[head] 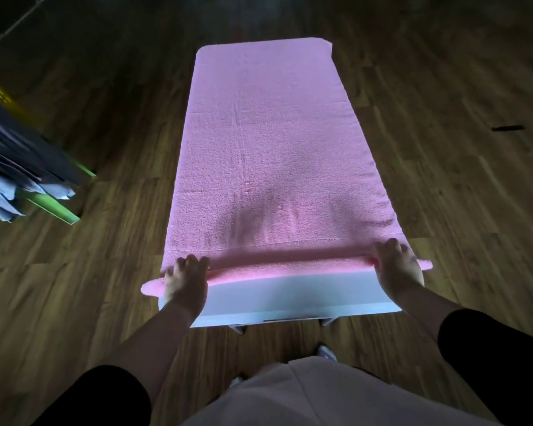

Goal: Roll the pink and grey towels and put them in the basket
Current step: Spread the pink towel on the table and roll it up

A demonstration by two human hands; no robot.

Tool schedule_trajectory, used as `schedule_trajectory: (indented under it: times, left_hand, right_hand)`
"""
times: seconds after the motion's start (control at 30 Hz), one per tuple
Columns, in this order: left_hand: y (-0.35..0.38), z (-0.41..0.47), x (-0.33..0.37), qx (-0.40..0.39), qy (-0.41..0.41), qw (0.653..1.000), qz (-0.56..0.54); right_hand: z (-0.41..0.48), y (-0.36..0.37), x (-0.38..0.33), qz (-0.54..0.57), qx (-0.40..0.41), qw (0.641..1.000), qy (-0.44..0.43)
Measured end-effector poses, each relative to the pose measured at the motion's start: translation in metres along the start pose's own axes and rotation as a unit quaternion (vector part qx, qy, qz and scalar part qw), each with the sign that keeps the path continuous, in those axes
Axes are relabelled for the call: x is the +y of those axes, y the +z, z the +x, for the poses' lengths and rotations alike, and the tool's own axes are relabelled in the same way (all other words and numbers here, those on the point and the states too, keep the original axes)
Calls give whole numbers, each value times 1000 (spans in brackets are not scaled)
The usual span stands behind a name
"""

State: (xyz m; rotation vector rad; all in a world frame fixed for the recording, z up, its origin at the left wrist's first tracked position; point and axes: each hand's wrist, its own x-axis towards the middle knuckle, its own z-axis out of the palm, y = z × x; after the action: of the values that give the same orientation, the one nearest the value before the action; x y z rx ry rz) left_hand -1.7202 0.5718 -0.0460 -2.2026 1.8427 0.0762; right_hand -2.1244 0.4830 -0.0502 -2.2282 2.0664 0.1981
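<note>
Arms extended, the left hand (186, 281) and right hand (397, 265) curl their fingers over the rolled near hem of the pink towel (268, 149). Beyond both grips, it stretches flat along a white table (290, 298).

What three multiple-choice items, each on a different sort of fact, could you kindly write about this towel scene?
1. Where does the pink towel lie? A a sofa; B the white table; C a shelf.
2. How many hands grip it? A none; B one; C two.
3. Its state? A fully rolled; B near edge rolled, rest flat; C crumpled.
Answers: 1 B, it covers the tabletop; 2 C, the left hand and right hand hold its near edge; 3 B, only a thin roll shows by the hands.
</note>
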Motion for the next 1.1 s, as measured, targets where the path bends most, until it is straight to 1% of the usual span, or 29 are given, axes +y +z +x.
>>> schedule_trajectory:
  times: [0.07, 0.17, 0.23, 0.3, 0.37, 0.4, 0.47, 0.53, 0.57, 0.6, 0.63, 0.67, 0.7, 0.73, 0.77, 0.8, 0.83, 0.9, 0.97, 1.03, 1.1]
  left_hand:
    - [4, 2, 5, -23, -2, 1000, 14]
    - [9, 1, 11, 14, -16, 995, -94]
    - [14, 0, 9, 13, 23, 994, -108]
    - [15, 2, 3, -9, 67, 992, -103]
    - [14, 7, -4, -20, 88, 991, -96]
    - [12, 12, -6, -28, 85, 991, -97]
    - [5, 20, -8, -29, 74, 991, -111]
    - [2, 30, -11, -29, 61, 988, -141]
    - [1, 36, -11, -37, 43, 988, -142]
    - [0, 41, -10, -25, 20, 992, -121]
    - [1, 45, -8, 8, -12, 995, -96]
    - [2, 48, -5, 26, -55, 994, -94]
    - [1, 49, 0, 33, -94, 987, -122]
    - [-1, 48, 6, 37, -112, 981, -155]
    - [-1, 46, 12, 35, -108, 979, -170]
    - [2, 42, 16, 36, -75, 985, -154]
    - [4, 37, 17, 20, -43, 991, -125]
    - [6, 32, 14, -8, -6, 996, -91]
    - [8, 36, 6, -24, 11, 997, -72]
    - [8, 46, -5, -36, -2, 996, -76]
    - [2, 58, -11, -42, -17, 995, -94]
  right_hand:
    - [5, 8, 1, 67, 1, 998, -3]
    - [2, 24, 6, 114, 36, 992, -40]
    - [-1, 31, 13, 73, 49, 993, -73]
    - [0, 33, 22, 9, 68, 991, -119]
    - [7, 29, 29, -7, 91, 982, -164]
    - [13, 27, 32, -6, 88, 980, -176]
    - [27, 18, 35, 12, 42, 980, -193]
    - [39, 11, 37, 35, 13, 982, -188]
    - [45, 9, 36, 12, 32, 984, -176]
    - [49, 4, 33, -33, 48, 987, -152]
    - [53, 0, 31, -72, 67, 987, -127]
    - [55, -4, 28, -76, 60, 990, -102]
    - [57, -4, 25, -62, 56, 992, -98]
    - [57, -3, 23, -14, 37, 995, -90]
    - [56, 1, 22, 37, 24, 995, -87]
    - [51, 5, 20, 76, 20, 993, -90]
    - [46, 11, 20, 86, 33, 990, -105]
    - [35, 20, 20, 36, 60, 988, -134]
    - [38, 19, 20, -16, 75, 987, -142]
    - [51, 12, 18, -34, 55, 989, -135]
    - [70, 3, 13, -32, 27, 993, -106]
